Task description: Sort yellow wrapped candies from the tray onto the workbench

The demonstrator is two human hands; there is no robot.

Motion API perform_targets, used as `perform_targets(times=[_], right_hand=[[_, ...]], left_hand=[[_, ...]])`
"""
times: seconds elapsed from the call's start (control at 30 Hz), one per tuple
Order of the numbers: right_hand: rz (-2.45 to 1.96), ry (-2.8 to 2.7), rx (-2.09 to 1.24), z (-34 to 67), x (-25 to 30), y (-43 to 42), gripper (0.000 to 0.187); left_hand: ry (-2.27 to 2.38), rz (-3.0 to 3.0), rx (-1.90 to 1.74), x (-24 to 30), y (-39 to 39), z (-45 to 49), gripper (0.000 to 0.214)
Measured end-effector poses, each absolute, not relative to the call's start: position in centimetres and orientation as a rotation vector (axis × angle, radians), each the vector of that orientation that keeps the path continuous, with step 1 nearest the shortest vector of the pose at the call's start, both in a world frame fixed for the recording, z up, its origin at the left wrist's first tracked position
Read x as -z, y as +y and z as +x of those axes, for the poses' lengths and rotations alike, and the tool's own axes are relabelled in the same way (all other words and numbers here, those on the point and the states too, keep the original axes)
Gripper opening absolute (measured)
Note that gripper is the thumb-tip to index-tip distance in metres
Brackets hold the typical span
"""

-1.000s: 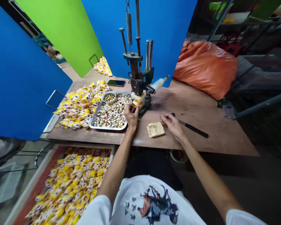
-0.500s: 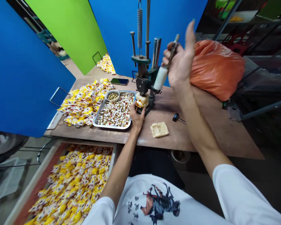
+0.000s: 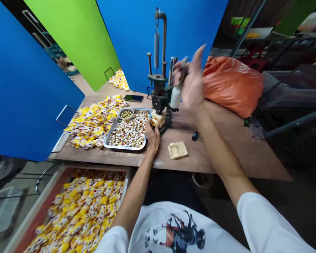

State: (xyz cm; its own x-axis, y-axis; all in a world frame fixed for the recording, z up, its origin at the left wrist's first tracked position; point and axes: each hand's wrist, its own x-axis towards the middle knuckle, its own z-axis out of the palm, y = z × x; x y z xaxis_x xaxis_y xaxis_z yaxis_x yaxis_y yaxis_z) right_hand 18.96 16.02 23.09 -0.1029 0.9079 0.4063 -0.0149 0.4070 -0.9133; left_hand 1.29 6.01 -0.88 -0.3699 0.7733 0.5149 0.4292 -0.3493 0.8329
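A green hand press (image 3: 158,93) with a spring above it stands on the brown table. At its base, my left hand (image 3: 153,137) pinches a small yellow-and-white plastic piece (image 3: 154,122) against a cream block (image 3: 160,118) under the press head. My right hand (image 3: 191,82), blurred by motion, has its fingers curled round the metal part of the press lever (image 3: 176,97), above the white grip; its thumb sticks up. Left of the press, a metal tray (image 3: 125,148) holds many small white, red and gold parts, and a bowl (image 3: 132,116) of gold-coloured bits.
Yellow-and-white pieces lie in a heap (image 3: 91,123) on the table and fill a crate (image 3: 60,168) below its edge. A phone (image 3: 133,98), a cream slab (image 3: 177,150), a small black-headed tool (image 3: 195,136) and an orange bag (image 3: 233,84) lie around the press.
My right hand has come down and to the left with the lever, which now stands more upright. My left hand stays at the press base. The camera view has tilted up slightly.
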Motion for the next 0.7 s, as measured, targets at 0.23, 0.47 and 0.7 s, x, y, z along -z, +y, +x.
perform_targets(times=[0.23,0.47,0.7], right_hand=[[-1.356,-1.201,-0.913,26.1,-12.2,15.0,0.086],[-0.923,-1.998,-0.797,24.9,-6.5,-2.0,0.063],[-1.116,-1.994,-0.795,26.7,-1.6,-4.2,0.043]], left_hand=[[1.569,1.190,-1.723,-1.4,3.3,0.1,0.050],[1.225,0.827,-1.089,-4.0,-4.0,0.0,0.063],[1.105,0.916,-0.697,-3.3,-4.8,3.5,0.069]])
